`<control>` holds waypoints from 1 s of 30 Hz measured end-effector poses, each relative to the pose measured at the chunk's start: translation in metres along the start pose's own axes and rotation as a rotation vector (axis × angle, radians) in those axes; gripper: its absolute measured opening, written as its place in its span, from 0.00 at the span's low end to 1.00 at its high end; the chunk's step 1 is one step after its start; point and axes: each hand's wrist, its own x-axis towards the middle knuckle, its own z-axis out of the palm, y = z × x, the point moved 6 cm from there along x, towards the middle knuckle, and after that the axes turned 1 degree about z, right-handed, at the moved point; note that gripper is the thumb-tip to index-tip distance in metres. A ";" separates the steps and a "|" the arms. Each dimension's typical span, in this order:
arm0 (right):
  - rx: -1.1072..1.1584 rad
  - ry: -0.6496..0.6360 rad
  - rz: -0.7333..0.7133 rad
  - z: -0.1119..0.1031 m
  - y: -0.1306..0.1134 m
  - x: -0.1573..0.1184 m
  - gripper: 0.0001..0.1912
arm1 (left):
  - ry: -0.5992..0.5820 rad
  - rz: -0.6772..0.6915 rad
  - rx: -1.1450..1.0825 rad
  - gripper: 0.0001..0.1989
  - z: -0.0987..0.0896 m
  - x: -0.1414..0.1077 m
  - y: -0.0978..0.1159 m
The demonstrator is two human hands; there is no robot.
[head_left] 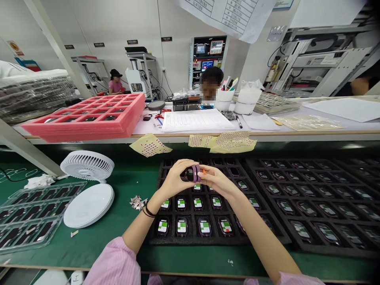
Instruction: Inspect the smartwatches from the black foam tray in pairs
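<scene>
1. Electronics assembly room, green-matted workbench in the foreground
2. Right hand and left hand raised together above the bench, fingers curled and pinching a purple-banded smartwatch from either side, the watch held between them in mid-air over a black tray
3. Small orange tab at the watch's right edge, just beside the right fingertips; grip on it impossible to make out
4. Black tray directly below the hands, rows of lit watches in its pockets, a second black tray just to the right
5. Black wrist bands on the left wrist, pink striped sleeves at the lower edge
6. Torn paper scraps near the left wrist, white desk fan and clear plastic tray further left
7. Perforated yellow sheets along the bench edge, pink foam tray and paper form on the white bench beyond, seated co-worker in the distance
</scene>
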 end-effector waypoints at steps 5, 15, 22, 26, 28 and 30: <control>-0.044 0.005 -0.032 0.000 -0.004 -0.004 0.19 | -0.032 -0.002 0.006 0.22 0.004 0.000 0.005; -0.126 0.042 -0.078 0.007 -0.010 -0.008 0.22 | -0.024 0.038 0.060 0.23 0.005 -0.003 0.007; -0.171 0.061 -0.126 0.011 -0.010 -0.009 0.22 | -0.008 0.031 0.103 0.23 0.003 -0.005 0.011; -0.190 0.130 -0.211 0.009 -0.014 -0.008 0.22 | 0.113 -0.127 -0.002 0.24 -0.005 -0.002 0.004; -0.248 0.234 -0.360 0.003 -0.023 -0.011 0.21 | 0.186 -0.301 -0.160 0.25 -0.008 -0.003 -0.012; -0.393 0.329 -0.528 0.001 -0.032 -0.017 0.18 | 0.235 -0.503 -0.415 0.24 -0.005 -0.005 -0.032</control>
